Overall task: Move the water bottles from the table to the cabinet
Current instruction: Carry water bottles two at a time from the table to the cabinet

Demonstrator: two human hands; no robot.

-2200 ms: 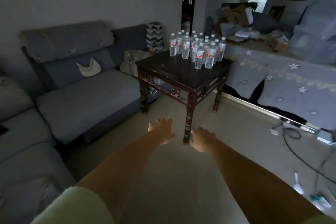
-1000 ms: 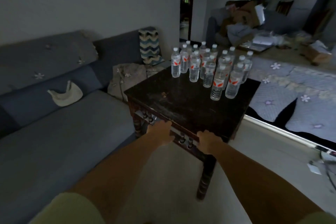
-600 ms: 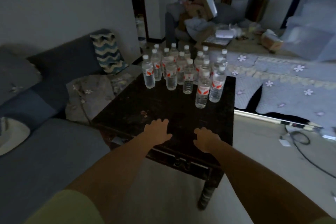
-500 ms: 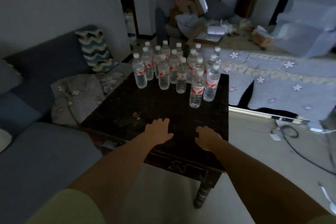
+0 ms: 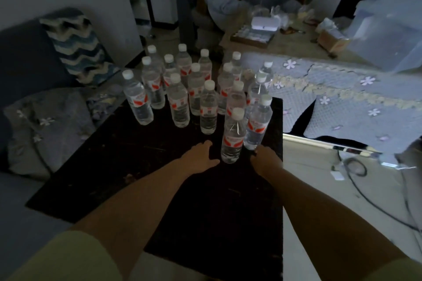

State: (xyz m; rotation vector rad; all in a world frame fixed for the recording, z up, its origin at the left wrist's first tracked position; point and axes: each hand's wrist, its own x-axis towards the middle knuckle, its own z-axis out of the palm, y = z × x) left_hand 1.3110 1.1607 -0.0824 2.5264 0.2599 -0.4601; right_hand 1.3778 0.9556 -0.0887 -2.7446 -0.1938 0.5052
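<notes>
Standing upright on the dark worktop [image 5: 118, 162], the nearest water bottle [image 5: 232, 137] is flanked by the left hand [image 5: 201, 157] and right hand [image 5: 266, 160], neither touching it. Red-and-white labels are seen; their writing is unreadable. Both hands are extended, fingers relaxed, holding nothing.

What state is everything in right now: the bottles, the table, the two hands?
water bottles: upright, capped, clustered on the table's far part.
nearest bottle: upright, between both hands, ungripped.
table: near part bare.
left hand: open, beside nearest bottle.
right hand: near a bottle's base; grip unclear.
</notes>
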